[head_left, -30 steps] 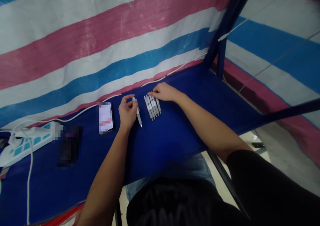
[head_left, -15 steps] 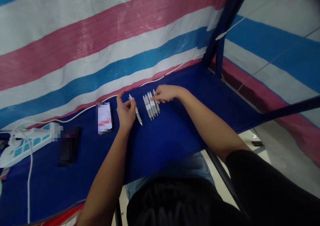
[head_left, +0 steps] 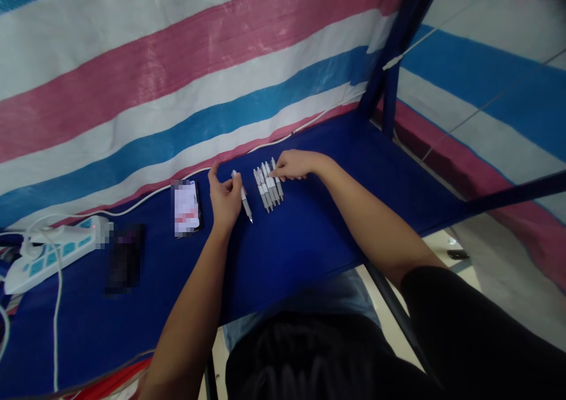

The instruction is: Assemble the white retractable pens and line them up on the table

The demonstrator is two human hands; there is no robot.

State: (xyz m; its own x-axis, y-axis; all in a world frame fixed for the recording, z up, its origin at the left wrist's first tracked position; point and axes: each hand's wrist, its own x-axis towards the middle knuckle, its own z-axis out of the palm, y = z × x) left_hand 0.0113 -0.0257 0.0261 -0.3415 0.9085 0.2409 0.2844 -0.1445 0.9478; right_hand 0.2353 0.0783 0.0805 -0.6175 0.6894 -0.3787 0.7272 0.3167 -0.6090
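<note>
Several white and grey pens (head_left: pixel 268 189) lie side by side in a tight row on the blue table (head_left: pixel 283 253). My right hand (head_left: pixel 292 165) is at the row's upper right, its fingers closed at the upper part of the rightmost pens. To the left of the row, my left hand (head_left: pixel 225 198) pinches a single pen (head_left: pixel 246 207) between thumb and a finger, with its index finger stretched out. That pen slants with its tip towards me, apart from the row. My right fingertips partly cover the pens they touch.
A lit phone (head_left: pixel 187 207) lies left of my left hand. Further left are a dark object (head_left: pixel 124 260) and a white power strip (head_left: pixel 62 253) with cables. A striped sheet (head_left: pixel 186 102) hangs behind the table; a dark blue frame post (head_left: pixel 391 52) stands at the right.
The view has shifted very slightly. My left fingers have moved a little on the single pen, while my right hand stays at the row.
</note>
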